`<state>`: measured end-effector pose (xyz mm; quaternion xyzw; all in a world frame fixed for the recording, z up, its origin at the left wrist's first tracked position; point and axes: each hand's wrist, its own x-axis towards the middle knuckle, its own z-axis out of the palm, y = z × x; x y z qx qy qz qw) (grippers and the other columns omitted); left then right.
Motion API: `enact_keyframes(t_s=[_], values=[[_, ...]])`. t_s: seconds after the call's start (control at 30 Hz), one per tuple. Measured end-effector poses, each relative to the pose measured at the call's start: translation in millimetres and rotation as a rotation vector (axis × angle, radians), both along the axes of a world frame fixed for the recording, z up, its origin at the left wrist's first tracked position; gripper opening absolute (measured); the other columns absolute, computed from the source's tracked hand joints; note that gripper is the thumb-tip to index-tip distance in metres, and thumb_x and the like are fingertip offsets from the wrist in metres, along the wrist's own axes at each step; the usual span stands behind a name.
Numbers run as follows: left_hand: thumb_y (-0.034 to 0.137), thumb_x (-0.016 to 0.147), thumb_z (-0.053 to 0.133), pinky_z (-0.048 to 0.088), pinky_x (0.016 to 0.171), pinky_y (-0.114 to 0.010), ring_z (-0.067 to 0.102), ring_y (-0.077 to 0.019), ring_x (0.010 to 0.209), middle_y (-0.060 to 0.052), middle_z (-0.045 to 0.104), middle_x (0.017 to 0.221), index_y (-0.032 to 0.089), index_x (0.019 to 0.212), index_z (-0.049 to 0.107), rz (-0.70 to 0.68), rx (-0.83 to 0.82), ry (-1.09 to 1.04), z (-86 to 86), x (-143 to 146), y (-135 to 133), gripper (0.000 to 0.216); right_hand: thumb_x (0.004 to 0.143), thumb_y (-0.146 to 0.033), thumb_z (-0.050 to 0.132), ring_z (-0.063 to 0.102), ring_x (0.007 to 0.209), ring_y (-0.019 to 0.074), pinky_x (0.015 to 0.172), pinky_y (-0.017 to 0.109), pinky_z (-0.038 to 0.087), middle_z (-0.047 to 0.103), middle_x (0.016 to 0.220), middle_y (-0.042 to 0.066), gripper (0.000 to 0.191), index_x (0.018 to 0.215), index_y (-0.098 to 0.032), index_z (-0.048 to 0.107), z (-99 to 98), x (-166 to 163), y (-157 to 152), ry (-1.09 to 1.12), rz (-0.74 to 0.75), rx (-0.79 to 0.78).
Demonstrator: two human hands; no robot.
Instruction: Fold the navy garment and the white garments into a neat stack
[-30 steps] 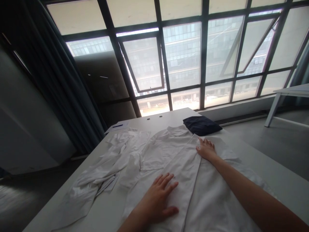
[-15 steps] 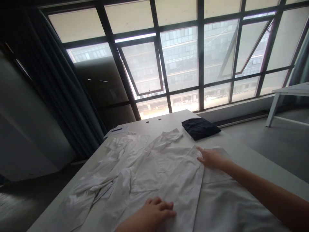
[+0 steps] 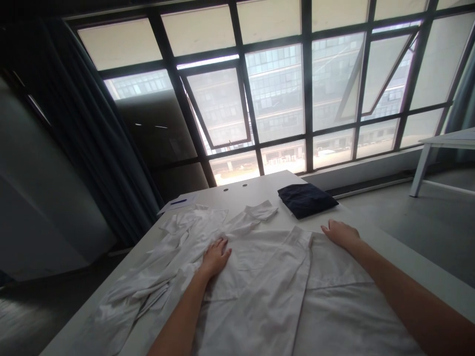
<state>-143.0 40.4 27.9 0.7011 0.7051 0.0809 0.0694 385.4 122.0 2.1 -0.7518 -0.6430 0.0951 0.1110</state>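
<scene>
A white shirt (image 3: 267, 291) lies spread over the white table (image 3: 374, 237), its front panel folded across the middle and its collar toward the window. My left hand (image 3: 215, 257) rests on the shirt's left part, fingers stretched forward and lying flat. My right hand (image 3: 339, 232) lies palm down on the shirt's right shoulder near the table's right edge, fingers flat. Neither hand holds anything. A rumpled sleeve (image 3: 156, 277) trails off to the left.
A folded dark garment (image 3: 306, 199) lies on the table's far right corner. A sheet of paper with a blue pen (image 3: 178, 201) sits at the far left corner. Large windows stand behind; another white table (image 3: 445, 141) is at the right.
My left hand has moved from the near edge forward and left onto the shirt's left part. My right hand has slid right toward the shoulder. The shirt has shifted closer to me.
</scene>
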Motion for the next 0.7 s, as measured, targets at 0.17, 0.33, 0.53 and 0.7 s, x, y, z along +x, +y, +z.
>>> enact_keyframes(t_s=[0.17,0.33,0.53,0.7], values=[[0.055,0.102,0.037,0.021,0.125,-0.052,0.029,-0.0325,0.156,-0.014,0.033,0.17,0.018,0.161,0.039,0.042,0.029,0.095,-20.3,1.0,-8.6,0.069,0.089,-0.047,0.061,0.071,0.097,0.0348,0.084,0.046,0.05,0.076,0.102,0.02,0.034,0.092,-0.016,0.073,-1.4,2.2,4.7,0.055,0.093,0.021],[0.059,0.102,0.035,0.022,0.126,-0.049,0.029,-0.0302,0.157,-0.012,0.03,0.171,0.018,0.163,0.036,0.048,0.018,0.163,-23.6,-0.9,-13.4,0.074,0.091,-0.038,0.055,0.07,0.081,0.0227,0.074,0.03,0.049,0.076,0.085,0.009,0.027,0.1,-0.017,0.069,1.4,8.4,5.2,0.214,0.197,0.183],[0.057,0.102,0.032,0.02,0.127,-0.047,0.028,-0.0288,0.157,-0.01,0.029,0.172,0.018,0.163,0.034,0.077,0.014,0.224,-26.9,-2.0,-26.9,0.072,0.097,-0.038,0.044,0.071,0.083,0.0239,0.079,0.034,0.053,0.076,0.104,0.011,0.034,0.119,-0.02,0.062,3.0,5.1,3.6,0.364,0.148,0.54],[0.055,0.102,0.036,0.022,0.126,-0.047,0.03,-0.0293,0.156,-0.012,0.032,0.17,0.017,0.162,0.035,0.086,0.004,0.249,-24.1,-6.3,-36.2,0.072,0.091,-0.015,0.039,0.066,0.11,0.025,0.098,0.035,0.048,0.068,0.12,0.016,0.037,0.115,-0.017,0.067,-13.9,-3.2,4.4,0.18,0.234,0.554]])
